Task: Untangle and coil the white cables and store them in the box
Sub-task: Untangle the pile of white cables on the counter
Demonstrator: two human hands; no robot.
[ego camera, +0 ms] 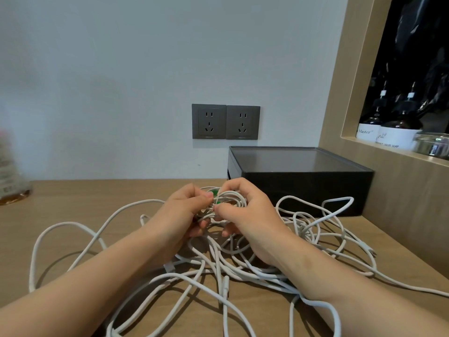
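Sprawling white cables (213,268) tangle loosely, both hands pinching a small coil (229,198).

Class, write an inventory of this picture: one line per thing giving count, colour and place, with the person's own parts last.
cables: count unclear, white, tangled across the table
coil: one, white with green bits, between both grips
box: one, black, table's back right
table: one, light wood, under the cables
sockets: two, dark grey, on the wall
bottles: two, brown with white labels, in the niche on the right
dish: one, clear, beside the bottles
blurred object: one, colour unclear, table's left edge
left grip: one, bare hand, holding the coil
right grip: one, bare hand, holding the coil
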